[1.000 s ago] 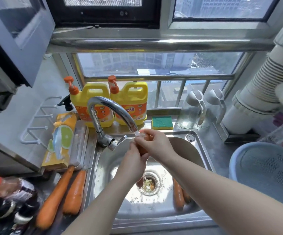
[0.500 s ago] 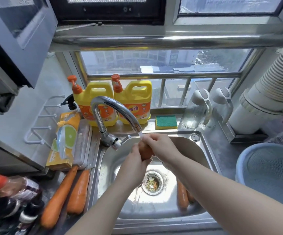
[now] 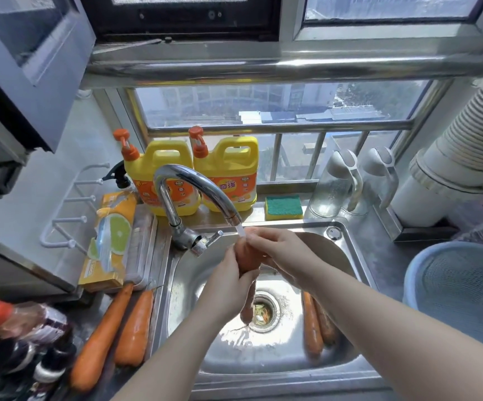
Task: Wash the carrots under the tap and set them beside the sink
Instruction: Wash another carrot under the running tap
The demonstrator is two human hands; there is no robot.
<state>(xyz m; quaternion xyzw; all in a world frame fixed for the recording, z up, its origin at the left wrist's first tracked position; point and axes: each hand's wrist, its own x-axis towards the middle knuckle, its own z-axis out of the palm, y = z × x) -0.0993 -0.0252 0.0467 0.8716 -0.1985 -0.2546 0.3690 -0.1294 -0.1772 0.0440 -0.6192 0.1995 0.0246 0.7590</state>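
Both the left hand (image 3: 228,280) and right hand (image 3: 279,251) grip a tapered orange carrot (image 3: 246,263) under the curved chrome tap (image 3: 196,185).

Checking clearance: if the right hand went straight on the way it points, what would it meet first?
Probably the tap's lever, just beyond the right hand gripping the carrot; depth is unclear.

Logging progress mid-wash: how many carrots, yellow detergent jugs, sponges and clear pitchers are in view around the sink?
Carrots: 5, with 2 beside the sink, 1 gripped by the left hand and right hand, and 2 in the sink
Yellow detergent jugs: 2
Sponges: 1
Clear pitchers: 2
Total: 10
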